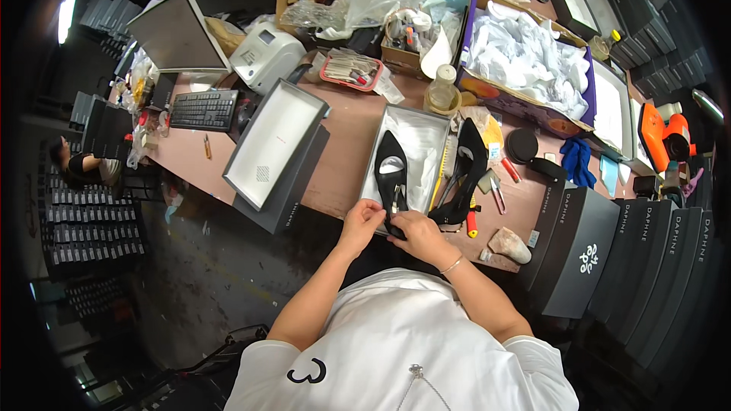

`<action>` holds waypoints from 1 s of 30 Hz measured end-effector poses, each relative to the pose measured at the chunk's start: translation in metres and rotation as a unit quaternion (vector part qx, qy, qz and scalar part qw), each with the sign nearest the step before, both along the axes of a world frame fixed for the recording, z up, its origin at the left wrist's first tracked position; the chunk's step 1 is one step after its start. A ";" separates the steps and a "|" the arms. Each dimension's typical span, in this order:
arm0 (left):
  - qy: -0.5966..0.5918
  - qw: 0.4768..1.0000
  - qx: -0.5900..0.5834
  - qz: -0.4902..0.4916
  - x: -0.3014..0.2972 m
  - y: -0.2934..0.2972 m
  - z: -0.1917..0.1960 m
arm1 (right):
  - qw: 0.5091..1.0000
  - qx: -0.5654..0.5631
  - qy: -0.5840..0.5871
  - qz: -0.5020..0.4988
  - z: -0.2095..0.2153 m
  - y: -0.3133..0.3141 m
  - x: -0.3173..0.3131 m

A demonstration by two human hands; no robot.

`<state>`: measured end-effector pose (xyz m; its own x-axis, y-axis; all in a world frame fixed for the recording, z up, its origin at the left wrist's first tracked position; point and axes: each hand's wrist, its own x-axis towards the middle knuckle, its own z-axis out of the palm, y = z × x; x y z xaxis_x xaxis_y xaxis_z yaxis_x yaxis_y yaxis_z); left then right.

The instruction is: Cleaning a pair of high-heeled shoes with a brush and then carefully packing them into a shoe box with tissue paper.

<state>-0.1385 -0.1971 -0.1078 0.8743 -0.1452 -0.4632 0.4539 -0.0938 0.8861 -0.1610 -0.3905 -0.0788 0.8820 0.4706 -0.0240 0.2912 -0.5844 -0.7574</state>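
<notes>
A black pointed high-heeled shoe (391, 173) lies toe away from me over the near left part of an open shoe box (378, 131) lined with white tissue paper (425, 144). My right hand (419, 236) is closed round the heel end of this shoe, its fingers partly hidden. At the shoe's left side, my left hand (363, 222) has thumb and fingers pinched together; whatever lies between them is too small to make out. The matching black shoe (470, 148) rests to the right, beside the box's right wall.
A grey box lid (274, 144) lies left of the shoe box. On the right are a red-handled tool (471, 222), blue gloves (577, 162) and stacked dark shoe boxes (569, 251). Behind stand a clear bottle (442, 91) and a carton of crumpled tissue (525, 53).
</notes>
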 end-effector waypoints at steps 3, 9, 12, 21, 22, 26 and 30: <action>-0.081 0.989 -0.047 0.112 0.002 0.010 0.023 | 0.968 0.173 0.104 -0.147 0.038 -0.019 0.011; 0.123 0.926 -0.272 0.231 0.007 -0.020 0.072 | 0.567 0.687 0.334 -0.307 0.046 -0.086 -0.012; 0.168 0.849 -0.481 0.140 0.001 -0.036 0.080 | 0.452 0.766 0.343 -0.302 0.048 -0.078 -0.033; 0.123 0.881 -0.446 0.100 -0.028 -0.062 0.119 | 0.338 0.826 0.355 -0.277 0.012 -0.074 -0.069; 0.126 0.881 -0.445 0.105 -0.030 -0.063 0.119 | 0.334 0.830 0.355 -0.270 0.010 -0.074 -0.070; 0.131 0.885 -0.433 0.114 -0.029 -0.062 0.117 | 0.328 0.821 0.363 -0.294 0.012 -0.072 -0.068; 0.144 0.880 -0.432 0.135 -0.026 -0.063 0.116 | 0.321 0.833 0.362 -0.270 0.010 -0.074 -0.065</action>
